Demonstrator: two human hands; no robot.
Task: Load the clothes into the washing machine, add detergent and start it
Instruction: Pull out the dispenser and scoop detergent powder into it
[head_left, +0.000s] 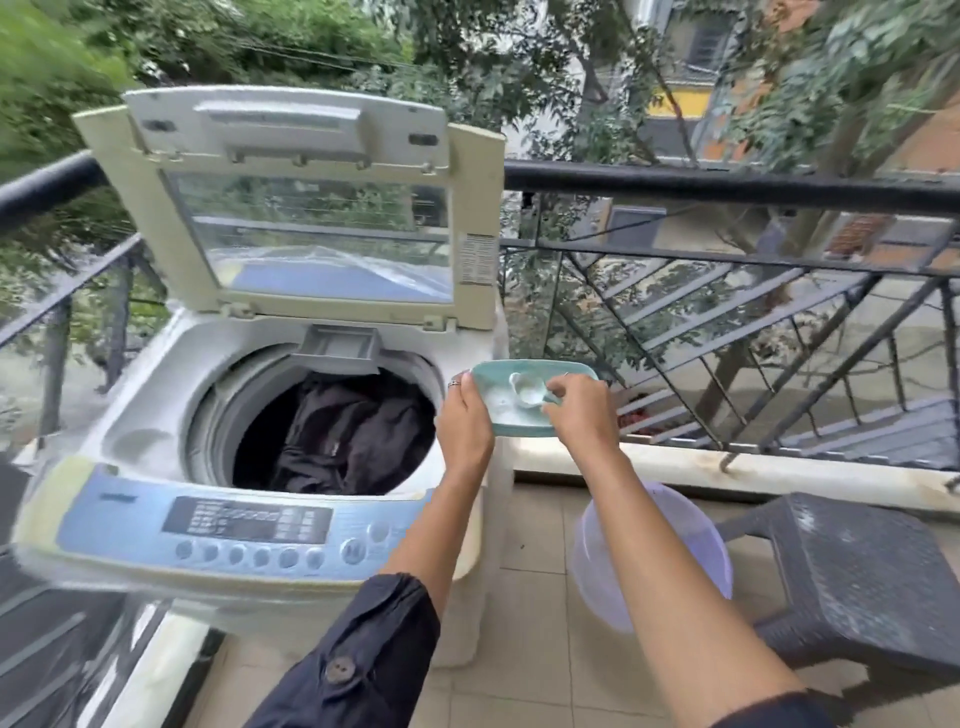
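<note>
A white top-loading washing machine (156, 415) stands on a balcony with its lid (311, 208) raised. Dark clothes (353, 436) lie inside the drum. My left hand (462, 421) holds a teal detergent box (498, 400) by its left end, just right of the drum opening. White powder fills the box. My right hand (584, 410) pinches the handle of a small white scoop (527, 392) resting in the powder. The detergent drawer (340, 348) at the back of the drum rim is pulled out.
The control panel (244, 530) faces me at the front. A black railing (727, 182) bounds the balcony. A translucent purple tub (654, 566) sits on the tiled floor right of the machine, beside a dark plastic stool (857, 566).
</note>
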